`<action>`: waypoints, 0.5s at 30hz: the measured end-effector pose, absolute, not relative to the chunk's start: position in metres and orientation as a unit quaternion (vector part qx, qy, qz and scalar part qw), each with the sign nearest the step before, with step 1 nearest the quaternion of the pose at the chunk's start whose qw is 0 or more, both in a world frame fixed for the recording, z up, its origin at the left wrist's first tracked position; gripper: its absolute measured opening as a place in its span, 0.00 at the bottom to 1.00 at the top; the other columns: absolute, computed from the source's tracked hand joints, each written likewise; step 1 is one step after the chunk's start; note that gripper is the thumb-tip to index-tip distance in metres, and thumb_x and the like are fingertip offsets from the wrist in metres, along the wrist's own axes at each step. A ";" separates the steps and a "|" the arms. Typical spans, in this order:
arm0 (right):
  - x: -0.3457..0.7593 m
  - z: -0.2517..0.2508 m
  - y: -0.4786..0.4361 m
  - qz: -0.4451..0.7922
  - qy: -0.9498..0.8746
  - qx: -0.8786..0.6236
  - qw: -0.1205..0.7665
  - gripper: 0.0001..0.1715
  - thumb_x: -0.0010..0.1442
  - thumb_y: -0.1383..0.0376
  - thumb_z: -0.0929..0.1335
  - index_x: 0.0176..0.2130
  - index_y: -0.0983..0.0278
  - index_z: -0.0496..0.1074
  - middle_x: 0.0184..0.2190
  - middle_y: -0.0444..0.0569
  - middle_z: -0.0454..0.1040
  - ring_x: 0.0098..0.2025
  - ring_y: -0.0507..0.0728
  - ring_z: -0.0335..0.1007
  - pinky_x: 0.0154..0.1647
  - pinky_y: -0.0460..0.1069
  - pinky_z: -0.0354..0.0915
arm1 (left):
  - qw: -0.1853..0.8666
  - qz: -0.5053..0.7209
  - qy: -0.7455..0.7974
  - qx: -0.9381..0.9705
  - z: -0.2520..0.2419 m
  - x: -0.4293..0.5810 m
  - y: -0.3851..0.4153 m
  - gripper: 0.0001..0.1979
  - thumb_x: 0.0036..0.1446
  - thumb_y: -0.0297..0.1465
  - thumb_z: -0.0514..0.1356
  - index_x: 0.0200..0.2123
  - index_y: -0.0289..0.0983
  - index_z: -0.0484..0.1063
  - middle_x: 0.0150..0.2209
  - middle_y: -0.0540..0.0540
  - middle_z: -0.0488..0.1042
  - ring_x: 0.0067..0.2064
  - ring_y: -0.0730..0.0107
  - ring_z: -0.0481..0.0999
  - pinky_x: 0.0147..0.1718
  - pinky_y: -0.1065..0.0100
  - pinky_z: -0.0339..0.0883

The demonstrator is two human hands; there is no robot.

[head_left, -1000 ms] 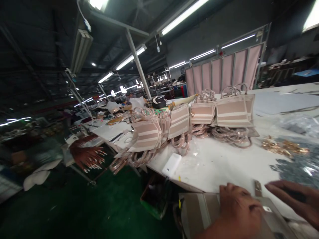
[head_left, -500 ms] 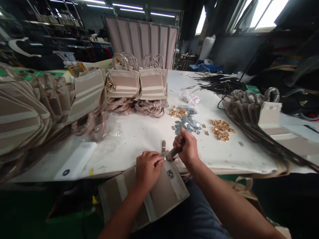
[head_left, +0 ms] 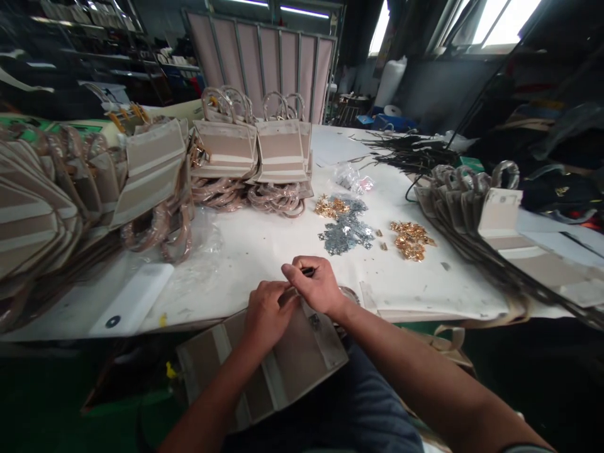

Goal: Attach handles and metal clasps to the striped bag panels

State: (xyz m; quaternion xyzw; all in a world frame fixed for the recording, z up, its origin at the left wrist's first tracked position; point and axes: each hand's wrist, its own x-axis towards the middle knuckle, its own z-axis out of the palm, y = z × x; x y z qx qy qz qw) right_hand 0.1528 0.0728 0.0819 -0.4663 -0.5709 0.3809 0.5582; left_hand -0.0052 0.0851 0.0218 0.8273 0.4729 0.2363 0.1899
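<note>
A flat beige bag panel (head_left: pixel 302 371) with pale stripes lies tilted across my lap, its upper edge against the table. My left hand (head_left: pixel 270 314) is closed on that upper edge, fingers pinched near the corner. My right hand (head_left: pixel 315 286) is wrapped round a dark-handled tool (head_left: pixel 307 272), right beside the left fingertips. Only the dark end of the tool shows; its working tip is hidden by the hands. A small square metal plate (head_left: pixel 314 322) sits on the panel below my right hand.
Grey metal plates (head_left: pixel 346 233) and gold fittings (head_left: pixel 411 240) lie in heaps on the white table (head_left: pixel 245 248). Stacked beige bags (head_left: pixel 226 151) with wrapped handles stand at the back and left; more bag pieces (head_left: pixel 503 214) are at the right. A white strip (head_left: pixel 134 299) lies front left.
My right hand has moved left and down, turning over so the tool's dark end faces up beside my left hand. The gold clasp seen at the table edge is now hidden. The view has shifted slightly.
</note>
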 end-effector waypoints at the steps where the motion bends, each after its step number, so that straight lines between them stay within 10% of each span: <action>1: 0.154 0.083 0.072 0.381 -0.573 -0.463 0.558 0.31 0.65 0.48 0.70 0.20 0.61 0.61 0.17 0.39 0.60 0.22 0.49 0.53 0.25 0.47 0.53 | 0.195 0.226 0.478 0.826 0.026 -0.007 0.086 0.14 0.66 0.35 0.60 0.51 0.42 0.80 0.48 0.45 0.83 0.52 0.56 0.78 0.52 0.59 0.69; 15: 0.148 0.096 0.075 0.438 -0.569 -0.446 0.533 0.34 0.64 0.45 0.71 0.18 0.61 0.62 0.14 0.40 0.64 0.19 0.49 0.56 0.23 0.46 0.55 | 0.252 0.010 0.560 0.789 0.047 0.002 0.123 0.19 0.60 0.50 0.62 0.37 0.42 0.83 0.36 0.44 0.84 0.39 0.56 0.82 0.36 0.65 0.65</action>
